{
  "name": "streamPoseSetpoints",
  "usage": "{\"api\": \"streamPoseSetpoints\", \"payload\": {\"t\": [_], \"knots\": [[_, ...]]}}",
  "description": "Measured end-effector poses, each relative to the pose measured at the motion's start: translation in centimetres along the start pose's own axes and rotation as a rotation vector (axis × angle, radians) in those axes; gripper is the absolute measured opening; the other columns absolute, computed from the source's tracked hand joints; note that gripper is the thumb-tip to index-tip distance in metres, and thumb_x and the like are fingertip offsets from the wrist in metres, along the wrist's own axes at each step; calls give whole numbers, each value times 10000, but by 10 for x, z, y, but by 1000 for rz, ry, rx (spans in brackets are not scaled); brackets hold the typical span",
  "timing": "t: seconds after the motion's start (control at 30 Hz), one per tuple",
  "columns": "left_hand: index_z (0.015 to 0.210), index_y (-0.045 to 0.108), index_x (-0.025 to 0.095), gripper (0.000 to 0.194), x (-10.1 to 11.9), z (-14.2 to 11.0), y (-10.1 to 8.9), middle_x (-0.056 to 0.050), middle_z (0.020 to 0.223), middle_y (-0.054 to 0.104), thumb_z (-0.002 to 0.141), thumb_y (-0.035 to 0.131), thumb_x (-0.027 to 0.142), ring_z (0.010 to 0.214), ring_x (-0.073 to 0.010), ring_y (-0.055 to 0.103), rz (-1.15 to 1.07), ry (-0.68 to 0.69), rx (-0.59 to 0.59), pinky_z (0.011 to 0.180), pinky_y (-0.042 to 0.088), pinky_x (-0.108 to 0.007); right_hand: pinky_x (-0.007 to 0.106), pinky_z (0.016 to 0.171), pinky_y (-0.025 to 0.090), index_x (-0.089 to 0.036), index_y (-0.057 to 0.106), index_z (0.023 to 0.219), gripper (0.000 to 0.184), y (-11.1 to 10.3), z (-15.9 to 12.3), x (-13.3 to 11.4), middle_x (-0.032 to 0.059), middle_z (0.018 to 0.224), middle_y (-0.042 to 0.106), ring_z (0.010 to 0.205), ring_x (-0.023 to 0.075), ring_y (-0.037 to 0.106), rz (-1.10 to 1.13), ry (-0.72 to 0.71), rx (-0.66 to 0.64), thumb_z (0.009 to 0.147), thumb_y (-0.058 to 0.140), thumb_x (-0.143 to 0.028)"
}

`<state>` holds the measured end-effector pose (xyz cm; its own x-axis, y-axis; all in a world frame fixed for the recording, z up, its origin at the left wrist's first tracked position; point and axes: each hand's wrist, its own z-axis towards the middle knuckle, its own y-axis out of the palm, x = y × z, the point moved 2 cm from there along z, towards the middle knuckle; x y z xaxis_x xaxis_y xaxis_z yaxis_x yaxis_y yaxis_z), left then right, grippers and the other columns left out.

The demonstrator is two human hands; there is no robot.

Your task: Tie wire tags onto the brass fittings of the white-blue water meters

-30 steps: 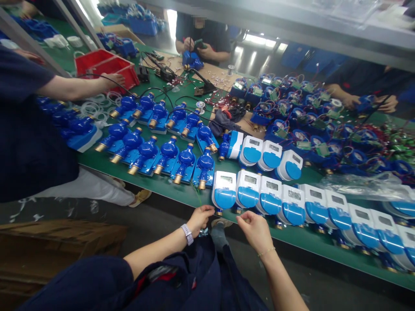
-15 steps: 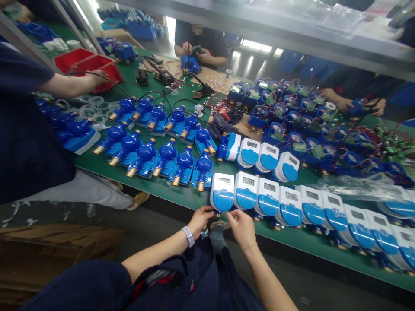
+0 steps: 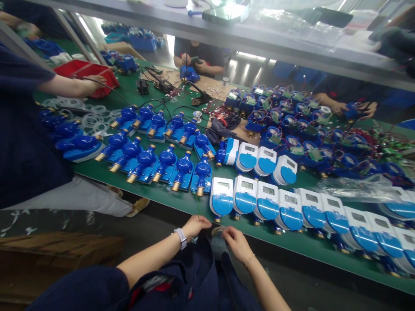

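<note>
- left hand half closed just below the bench edge, my fingers curled; i cannot tell whether they hold anything
- right hand loosely curled, thumb near the fingertips, well apart from my left; i cannot tell if it pinches anything
- nearest assembled water meter lies on the green bench, just beyond my hands, with a thin green strand beside it
- nine assembled meters in the front row, the last cut off at the frame edge, three more behind
- twelve uncovered blue meter bodies in two rows of six, glossy and bulbous, with brass threaded ends
- white plastic housings, blue rounded covers, small rectangular displays
</note>
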<state>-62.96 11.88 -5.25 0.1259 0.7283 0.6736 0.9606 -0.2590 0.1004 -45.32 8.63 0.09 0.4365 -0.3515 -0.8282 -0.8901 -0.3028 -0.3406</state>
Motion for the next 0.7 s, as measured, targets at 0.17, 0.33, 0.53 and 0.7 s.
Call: {"api": "streamPoseSetpoints", "payload": {"t": [0.17, 0.33, 0.53, 0.7], "knots": [[704, 676, 145, 311, 1, -22, -3, 97, 336, 282, 532, 724, 399, 325, -27, 152, 72, -147, -210, 360, 68, -204, 272, 593, 429, -168, 601, 686, 278, 10, -18, 10, 33, 690, 612, 650, 169, 561, 212, 85, -115, 744, 525, -429], [725, 703, 132, 351, 16, -33, 12, 64, 372, 387, 534, 721, 426, 334, -33, 196, 111, -10, -258, 351, 99, -215, 245, 442, 398, -168, 620, 776, 341, 28, -23, 17, -34, 509, 494, 413, 101, 447, 557, 284, -55, 677, 583, -493], [748, 677, 104, 319, 29, -36, 23, 24, 481, 511, 605, 688, 389, 343, -20, 244, -31, 76, -256, 340, 119, -194, 286, 590, 464, -165, 632, 976, 368, 28, -29, 8, 33, 744, 624, 595, 138, 566, 709, 203, -19, 659, 637, -353], [708, 648, 105, 270, 32, -36, 26, -33, 608, 613, 582, 719, 333, 503, -74, 491, -131, 174, -183, 476, 357, -182, 346, 706, 482, -144, 622, 943, 390, 23, -31, 0, 67, 798, 656, 703, 190, 614, 578, 150, 108, 610, 701, -332]]}}
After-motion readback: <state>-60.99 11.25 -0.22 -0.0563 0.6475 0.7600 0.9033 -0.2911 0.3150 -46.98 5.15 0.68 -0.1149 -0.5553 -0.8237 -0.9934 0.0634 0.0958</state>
